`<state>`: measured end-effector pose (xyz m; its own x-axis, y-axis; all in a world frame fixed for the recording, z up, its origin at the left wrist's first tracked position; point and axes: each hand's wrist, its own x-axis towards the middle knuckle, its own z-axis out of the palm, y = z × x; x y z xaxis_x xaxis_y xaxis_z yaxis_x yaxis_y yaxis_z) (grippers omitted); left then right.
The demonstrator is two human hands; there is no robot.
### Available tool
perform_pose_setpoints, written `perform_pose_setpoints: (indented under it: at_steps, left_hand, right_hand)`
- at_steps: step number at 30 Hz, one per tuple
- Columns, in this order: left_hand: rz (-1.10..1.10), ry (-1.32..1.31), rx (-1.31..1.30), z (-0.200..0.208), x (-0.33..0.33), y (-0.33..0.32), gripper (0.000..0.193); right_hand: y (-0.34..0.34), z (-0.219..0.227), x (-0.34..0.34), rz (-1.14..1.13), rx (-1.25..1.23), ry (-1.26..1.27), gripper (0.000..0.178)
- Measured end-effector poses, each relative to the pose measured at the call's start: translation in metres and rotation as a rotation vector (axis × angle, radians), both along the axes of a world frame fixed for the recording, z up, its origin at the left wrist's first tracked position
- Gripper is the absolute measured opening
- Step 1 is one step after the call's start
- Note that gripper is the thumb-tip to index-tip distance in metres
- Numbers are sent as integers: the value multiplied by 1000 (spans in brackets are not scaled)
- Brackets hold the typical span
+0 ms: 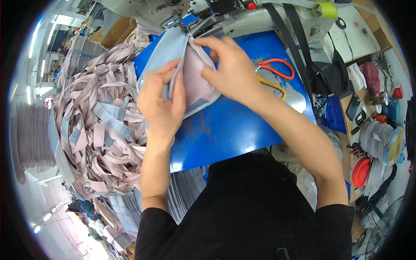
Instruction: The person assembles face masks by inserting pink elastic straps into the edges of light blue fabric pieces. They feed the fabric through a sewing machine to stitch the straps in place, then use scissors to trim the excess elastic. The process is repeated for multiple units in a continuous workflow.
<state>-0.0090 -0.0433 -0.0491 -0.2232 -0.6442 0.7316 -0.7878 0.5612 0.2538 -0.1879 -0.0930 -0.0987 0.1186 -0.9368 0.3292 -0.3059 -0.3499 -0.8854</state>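
Step in hand: most likely lining up and feeding the layers of a fabric piece at the sewing machine.
Next move calls for: in my judgement, bringing the raised edges level and leading them in flat, with fingertips clear of the metal parts.
Fabric piece, place: on the blue tabletop, toward its far-left corner, its upper end reaching the machine's metal parts at the far edge.
Fabric piece, look: soft and layered, pale blue on the left and dusty pink on the right; a fold stands up between the halves, and a grey-blue patch shows near the lower rim.
Left hand: pinching the raised fold between thumb and fingers.
Right hand: thumb and forefinger apart against the pink side; whether they grip it, I cannot tell.
Scissors: red and yellow handles, near the tabletop's far-right corner.
Strip heap: pinkish bands piled beside the tabletop's left edge.
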Motion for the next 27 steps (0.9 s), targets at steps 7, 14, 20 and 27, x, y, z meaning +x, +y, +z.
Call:
perform_pose_setpoints:
  at_steps: [7,14,20,27]
  left_hand:
    - [39,75,-74,6,-2,-10,14]
    - [11,78,-40,8,3,-10,15]
    - [-27,-79,32,1,-9,3,25]
    - [-160,-262,72,-5,-19,5,36]
  right_hand:
    - [-49,14,21,-4,-365,380,24]
    - [-15,22,-4,75,-402,217,36]
    - [15,0,-19,155,297,-10,46]
    - [36,-8,-15,264,677,-715,32]
